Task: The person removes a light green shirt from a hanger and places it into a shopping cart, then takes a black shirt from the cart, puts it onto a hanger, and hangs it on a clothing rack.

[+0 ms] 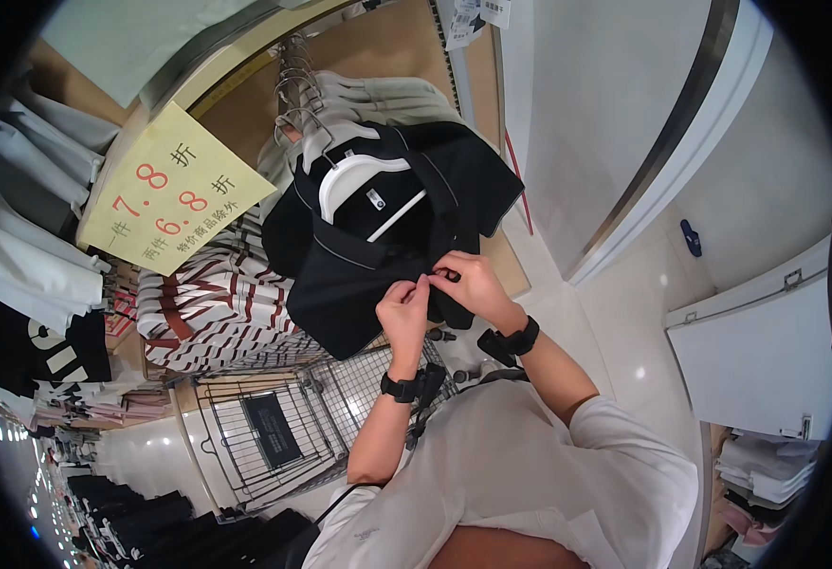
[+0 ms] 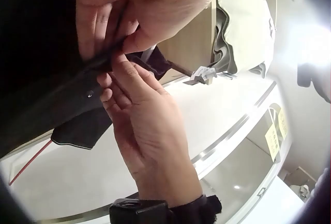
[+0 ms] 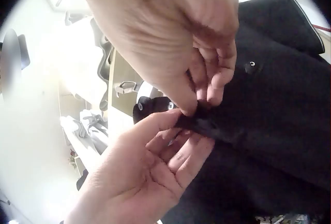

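Observation:
A black collared shirt (image 1: 340, 289) hangs on a white hanger (image 1: 340, 185), its neck spread wide at the top. At the front edges below the collar, my left hand (image 1: 403, 313) pinches the dark cloth between thumb and fingers. Pressed close beside it, my right hand (image 1: 475, 284) also pinches the front edge. In the right wrist view, the left hand (image 3: 139, 167) comes from below and the right hand (image 3: 181, 32) from above, fingertips meeting at the placket. Small round buttons (image 3: 252, 64) show on the cloth. Fingers hide the exact spot being pinched.
Pale shirts (image 1: 387, 95) hang behind on the same rail. A yellow price sign (image 1: 179, 190) stands left, above striped shirts (image 1: 207, 313). Beneath my arms is a wire shopping cart (image 1: 264, 427). A white wall (image 1: 577, 114) rises right; a dark slipper (image 1: 690, 238) lies on the floor.

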Demonstrator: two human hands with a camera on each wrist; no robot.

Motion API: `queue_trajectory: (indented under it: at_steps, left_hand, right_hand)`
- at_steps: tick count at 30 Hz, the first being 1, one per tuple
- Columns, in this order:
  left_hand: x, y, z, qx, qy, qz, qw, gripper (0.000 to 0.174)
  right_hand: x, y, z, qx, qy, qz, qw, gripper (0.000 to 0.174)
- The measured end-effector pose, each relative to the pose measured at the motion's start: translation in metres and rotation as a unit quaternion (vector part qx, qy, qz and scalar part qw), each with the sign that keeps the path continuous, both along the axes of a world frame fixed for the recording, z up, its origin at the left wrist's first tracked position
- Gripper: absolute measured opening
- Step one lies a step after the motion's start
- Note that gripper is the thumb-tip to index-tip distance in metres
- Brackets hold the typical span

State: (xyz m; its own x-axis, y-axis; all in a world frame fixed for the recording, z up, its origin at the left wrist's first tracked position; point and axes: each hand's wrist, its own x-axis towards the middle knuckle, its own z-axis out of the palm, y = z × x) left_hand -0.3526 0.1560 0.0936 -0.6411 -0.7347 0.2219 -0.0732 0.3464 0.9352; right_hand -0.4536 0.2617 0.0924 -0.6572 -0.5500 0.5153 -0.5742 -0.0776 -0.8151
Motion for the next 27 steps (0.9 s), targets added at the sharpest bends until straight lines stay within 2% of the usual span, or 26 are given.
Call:
queue_trajectory:
  at_steps: [2, 9, 11, 15, 20, 27]
  left_hand:
    - [0.002, -0.002, 0.001, -0.009, -0.027, 0.002, 1.000, 0.023]
    - [0.002, -0.006, -0.020, 0.038, -0.011, -0.006, 0.999, 0.024]
    - [0.002, -0.005, -0.022, 0.063, -0.005, 0.000, 0.998, 0.023]
    - [0.002, -0.006, -0.026, 0.043, -0.012, 0.003, 0.999, 0.023]
    - [0.003, -0.005, -0.018, 0.055, -0.021, 0.001, 0.998, 0.025]
    - [-0.001, -0.002, -0.019, 0.064, 0.003, 0.005, 0.998, 0.026]
  right_hand:
    - [-0.001, 0.001, 0.001, 0.016, -0.017, 0.011, 1.000, 0.016]
    - [0.001, 0.001, 0.008, 0.045, -0.028, 0.026, 0.998, 0.017]
    - [0.004, -0.003, 0.004, 0.011, 0.010, 0.007, 1.000, 0.018]
    - [0.006, -0.005, 0.003, 0.040, 0.044, 0.010, 0.998, 0.016]
    - [0.008, -0.006, 0.000, 0.059, 0.183, 0.006, 0.981, 0.011]
    - [0.013, -0.006, -0.002, 0.073, 0.174, -0.011, 0.982, 0.010]
